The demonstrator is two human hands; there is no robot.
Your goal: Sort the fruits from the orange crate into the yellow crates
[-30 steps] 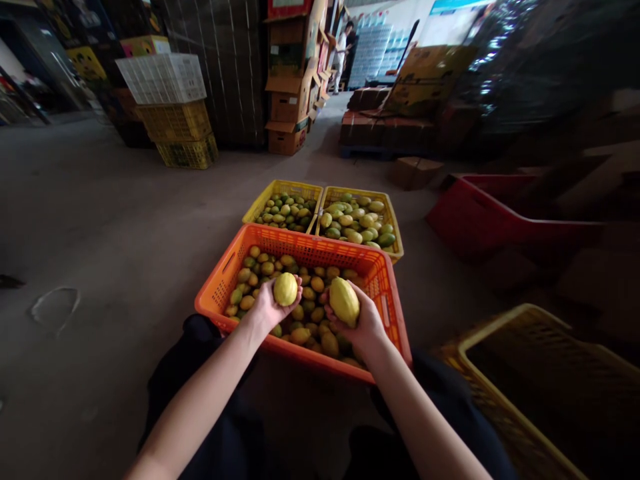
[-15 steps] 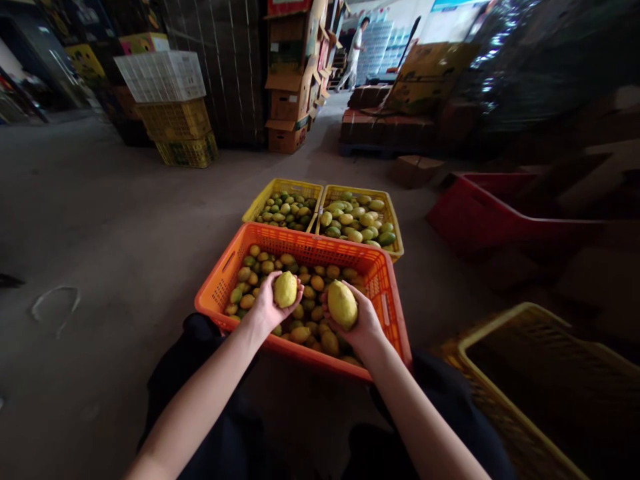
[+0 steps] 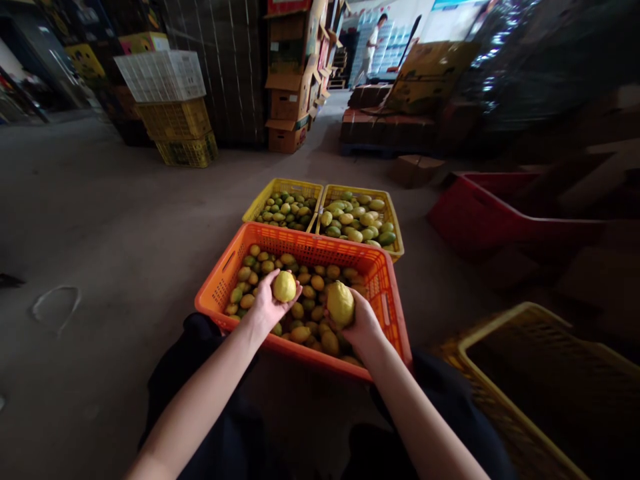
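My left hand [image 3: 270, 303] is curled around a yellow lemon [image 3: 285, 287], palm up. A larger lemon [image 3: 341, 305], with its stem end tipped upward, is held in my right hand [image 3: 361, 323]. Both hands are above an orange plastic crate [image 3: 295, 235] that contains many loose yellow and greenish lemons [image 3: 300, 334]. Behind it two yellow crates stand side by side: the left crate [image 3: 257, 202] has small, mostly green lemons, and the right crate [image 3: 395, 223] has larger yellow-green ones. My fingers partly hide behind the fruit.
At the right are a yellow crate [image 3: 493, 327] and a red bin [image 3: 480, 207]. Stacked crates [image 3: 175, 110] stand at the back left, with cardboard boxes [image 3: 286, 107] near the middle. A brown box [image 3: 416, 170] lies on the floor. A person [image 3: 371, 50] is far behind.
Both lemons have turned a little in my hands, the left one now showing a rounder end. The distant person has moved to the right. The crates have stayed put.
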